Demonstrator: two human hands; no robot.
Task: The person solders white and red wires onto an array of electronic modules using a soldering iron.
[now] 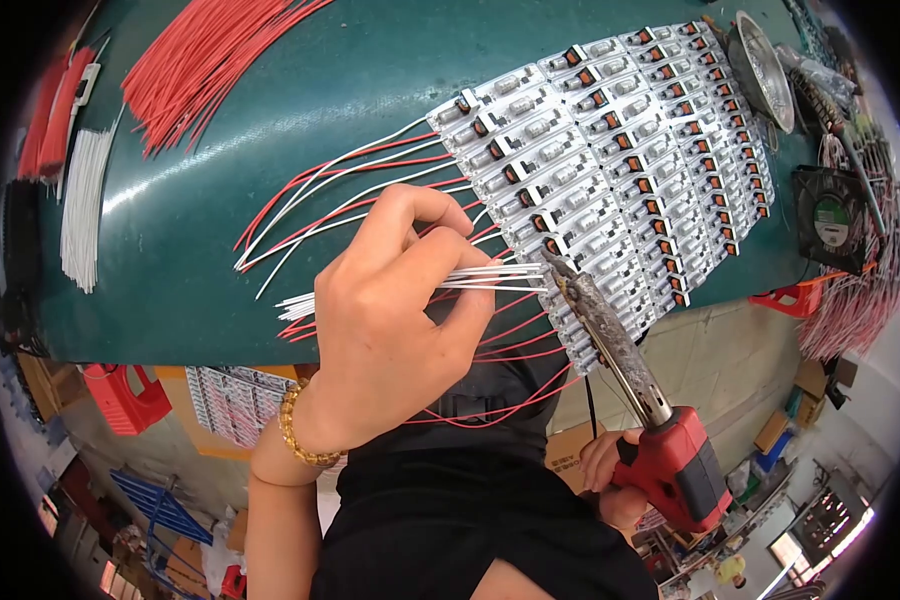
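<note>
My left hand (400,300) is closed around a small bundle of white wires (495,275), their tips pointing right toward a sheet of joined small circuit boards (595,165). In my right hand (615,478) is a red-and-black soldering iron (682,470), its dark tip close to the wire ends at the sheet's left edge. Whether the tip touches a wire or a board cannot be made out. Red and white wires (340,190) run from the boards' left edge over the table, passing partly behind my left hand.
A large bunch of red wires (205,65) and a bundle of white wires (88,210) lie on the green table (300,100). To the right are a metal dish (765,72) and a black fan (830,220). Below the table edge, more boards (238,400) rest near a red plastic object (127,397).
</note>
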